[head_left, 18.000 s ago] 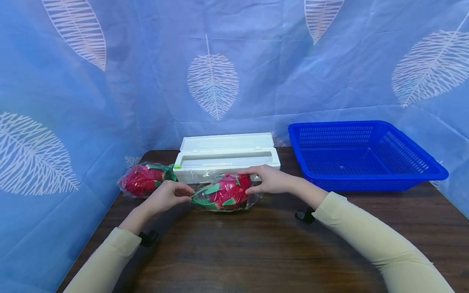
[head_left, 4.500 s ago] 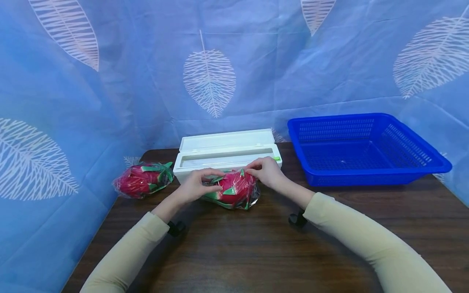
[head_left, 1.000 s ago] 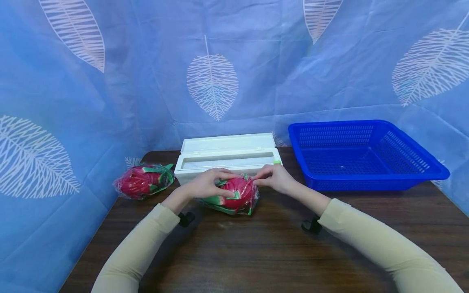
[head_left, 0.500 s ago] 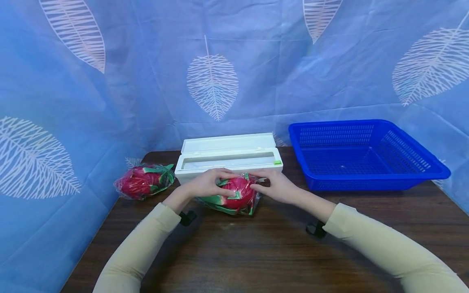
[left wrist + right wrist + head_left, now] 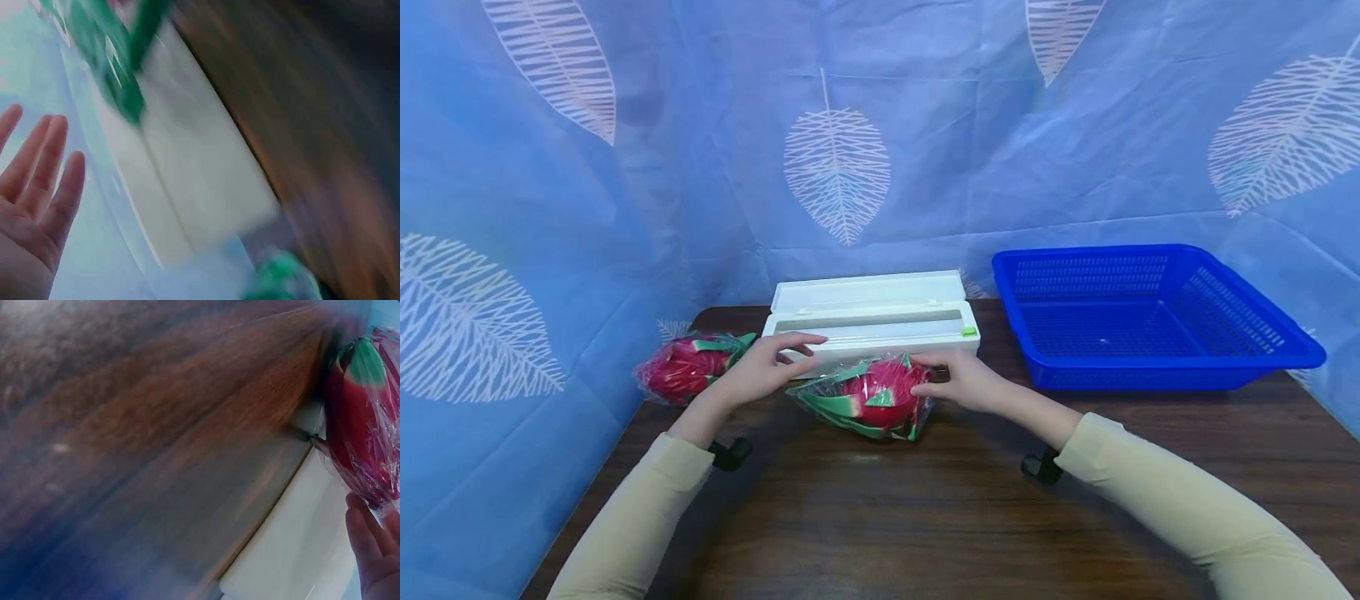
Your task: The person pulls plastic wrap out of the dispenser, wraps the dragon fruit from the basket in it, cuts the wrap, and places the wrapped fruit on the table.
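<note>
A red dragon fruit point(image 5: 887, 393) with green scales, wrapped in clear film, lies on the table in front of the white cling film dispenser point(image 5: 887, 327). My right hand point(image 5: 962, 379) holds its right end between thumb and fingers. In the right wrist view those fingers point(image 5: 365, 540) touch the wrapped end. My left hand point(image 5: 760, 371) is held apart from the fruit, to its left, near the dispenser's front corner. Its fingers point(image 5: 44, 162) look straight and spread in the left wrist view. Behind that hand, a second wrapped dragon fruit point(image 5: 688, 371) lies at the left, partly hidden.
A blue plastic basket point(image 5: 1157, 362) stands at the back right. The dispenser's lid point(image 5: 868, 292) is tipped back, and a small green slider point(image 5: 968, 331) sits at its right end. Behind the dark wooden table point(image 5: 880, 517) hangs a blue leaf-patterned cloth point(image 5: 925, 167).
My left hand has let go of the dragon fruit and moved left. My right hand has gone from pinching the film at the right end to holding that end. Earlier, the green slider moved from left to right.
</note>
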### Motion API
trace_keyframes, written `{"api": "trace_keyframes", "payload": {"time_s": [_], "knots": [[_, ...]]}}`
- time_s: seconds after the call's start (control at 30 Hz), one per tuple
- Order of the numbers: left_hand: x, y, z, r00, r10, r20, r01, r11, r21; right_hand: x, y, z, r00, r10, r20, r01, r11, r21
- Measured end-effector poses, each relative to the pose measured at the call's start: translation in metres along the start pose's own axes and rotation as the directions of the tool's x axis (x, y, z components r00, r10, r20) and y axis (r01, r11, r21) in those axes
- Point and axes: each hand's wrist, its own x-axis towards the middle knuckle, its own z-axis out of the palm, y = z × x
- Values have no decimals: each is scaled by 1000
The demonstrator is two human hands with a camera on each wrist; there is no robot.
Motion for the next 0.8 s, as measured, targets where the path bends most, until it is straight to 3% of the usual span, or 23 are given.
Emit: {"api": "trace_keyframes", "payload": {"time_s": [0.07,0.2,0.3,0.43,0.67,0.8], "knots": [[-14,-10,-6,1000,-22,2,22,1000,2,1,1,0,1000,1,9,-1,1000,10],[-27,-28,-2,994,-43,105,46,999,-29,1,2,0,1000,-3,21,2,1000,30],[-25,-35,10,987,-35,158,44,998,-54,2,5,0,1000,-15,24,14,998,69],[-16,-35,23,988,-8,157,22,996,-84,4,9,0,999,-9,33,4,990,138],[-10,-30,26,982,-6,190,41,983,-177,6,13,-1,999,29,42,-38,972,231],[-9,-28,26,980,-1,197,36,984,-174,6,14,-1,999,20,36,-29,970,243]]}}
